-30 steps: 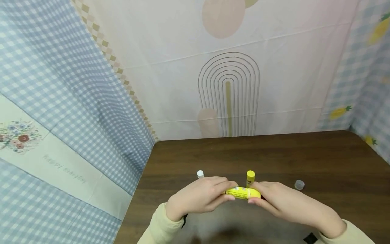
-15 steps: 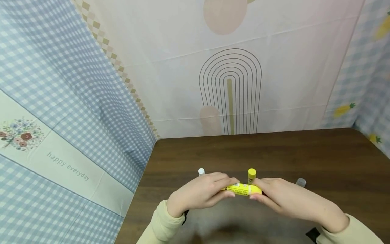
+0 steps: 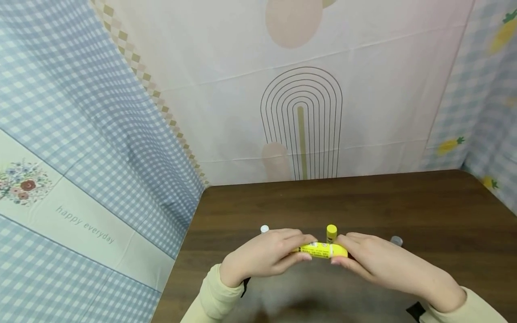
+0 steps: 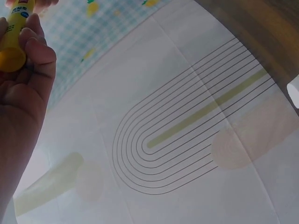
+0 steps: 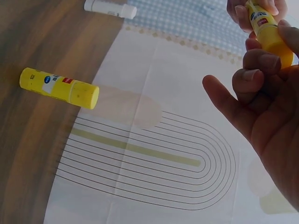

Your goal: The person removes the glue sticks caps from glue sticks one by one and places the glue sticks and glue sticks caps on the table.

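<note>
Both hands hold one yellow glue stick (image 3: 317,250) level above the table. My left hand (image 3: 268,253) grips its left end between thumb and fingers. At the other end, my right hand (image 3: 381,264) pinches the rounded yellow cap, just past a pale ring. The right wrist view shows the right little finger sticking out to the side. Behind the held stick, a second yellow glue stick (image 5: 58,87) stands upright on the table. A white, capped tube (image 5: 110,8) stands upright beyond the left hand, mostly hidden by it in the head view.
A small translucent grey item (image 3: 396,241) sits on the brown wooden table (image 3: 363,197) behind the right hand, partly covered by it. A white patterned cloth (image 3: 226,112) hangs at the table's far edge. Blue checked cloth (image 3: 133,134) hangs along the left side.
The head view has shifted slightly. Both hands keep their hold on the glue stick in nearly the same place, and the right hand now covers more of the grey item.
</note>
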Available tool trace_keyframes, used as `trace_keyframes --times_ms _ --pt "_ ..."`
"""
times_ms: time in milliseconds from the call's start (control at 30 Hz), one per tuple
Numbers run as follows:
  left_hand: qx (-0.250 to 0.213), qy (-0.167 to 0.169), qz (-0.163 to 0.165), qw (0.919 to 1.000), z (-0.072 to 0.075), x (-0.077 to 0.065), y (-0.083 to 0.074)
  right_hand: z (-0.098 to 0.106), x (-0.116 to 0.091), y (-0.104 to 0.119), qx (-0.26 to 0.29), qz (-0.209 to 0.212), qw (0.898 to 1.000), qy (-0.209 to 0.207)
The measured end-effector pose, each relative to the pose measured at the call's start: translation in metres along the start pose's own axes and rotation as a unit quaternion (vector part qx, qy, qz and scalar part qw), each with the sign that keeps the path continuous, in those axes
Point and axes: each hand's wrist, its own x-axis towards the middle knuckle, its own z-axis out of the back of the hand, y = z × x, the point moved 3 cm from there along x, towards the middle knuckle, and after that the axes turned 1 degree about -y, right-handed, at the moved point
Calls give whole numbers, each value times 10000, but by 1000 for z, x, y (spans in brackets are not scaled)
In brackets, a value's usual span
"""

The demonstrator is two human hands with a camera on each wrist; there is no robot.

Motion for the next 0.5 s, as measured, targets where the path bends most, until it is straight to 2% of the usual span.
trace_keyframes --times_ms 233,500 --pt "-306 127 194 9993 0 -2 1 -3 0 1 -102 43 9999 9" --pt "199 -158 -152 9996 1 -5 0 0 2 2 87 37 9998 179"
